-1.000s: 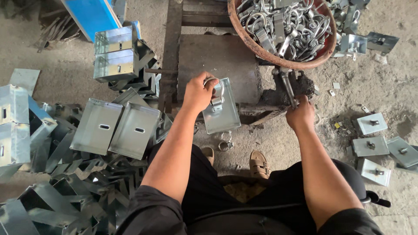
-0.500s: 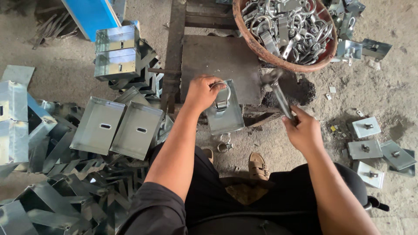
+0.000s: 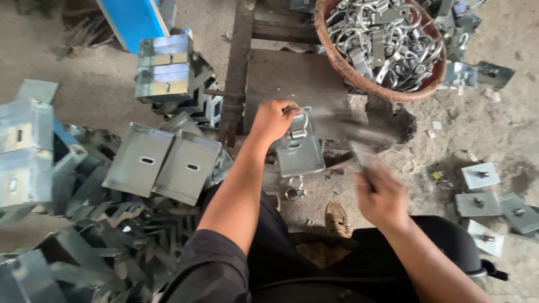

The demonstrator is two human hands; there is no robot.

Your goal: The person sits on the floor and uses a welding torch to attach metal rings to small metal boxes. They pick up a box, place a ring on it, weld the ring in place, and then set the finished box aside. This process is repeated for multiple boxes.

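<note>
Galvanised steel plate (image 3: 300,152) lies on the front edge of the dark metal worktop (image 3: 292,78), a ring clasp (image 3: 297,124) sitting at its top. Left hand (image 3: 273,119) is closed over the clasp and plate top, pinning them. Right hand (image 3: 382,196) is fisted round a hammer (image 3: 359,137), badly motion-blurred; head streaked above the worktop's right edge. Half a second ago that hand sat farther right and higher, hammer near the basket; now it is lower and nearer the body, tool mid-swing. Left hand and plate unchanged.

Just right of the worktop: round rust-coloured basket (image 3: 359,78) full of metal rings and clasps. Left, two slotted trays (image 3: 163,163) side by side, stacked boxes (image 3: 165,67) behind, scrap offcuts (image 3: 101,241) heaped on the floor. Right, finished plates (image 3: 483,185) on the ground. Sandal (image 3: 337,219) below the plate.
</note>
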